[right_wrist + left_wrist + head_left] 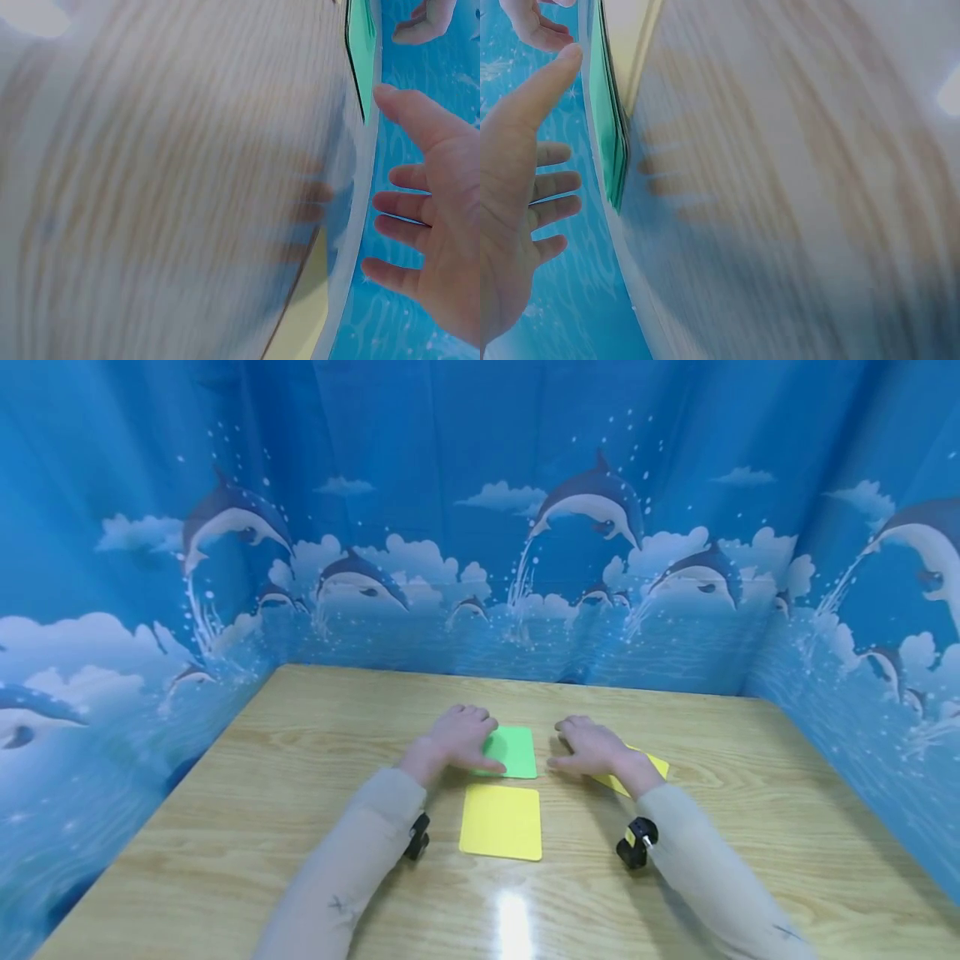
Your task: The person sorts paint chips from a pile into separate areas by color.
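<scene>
In the head view my left hand (456,739) hovers at the left edge of a green square card (516,752), partly covering it. Seen from the left wrist, the green card (606,127) looks like several thin layers stacked together. Nearer to me lies a yellow square card (501,822). My right hand (590,748) is above the left part of another yellow card (658,764), which sits at an angle and is partly hidden. Fingers of both hands are spread and hold nothing; both wrist views show gaps between the hands and the cards.
The cards lie on a wood-grain table (360,718). Blue curtains (420,527) printed with dolphins stand along its back and sides. A small black device (636,842) is strapped at the right wrist, and another black device (417,837) at the left.
</scene>
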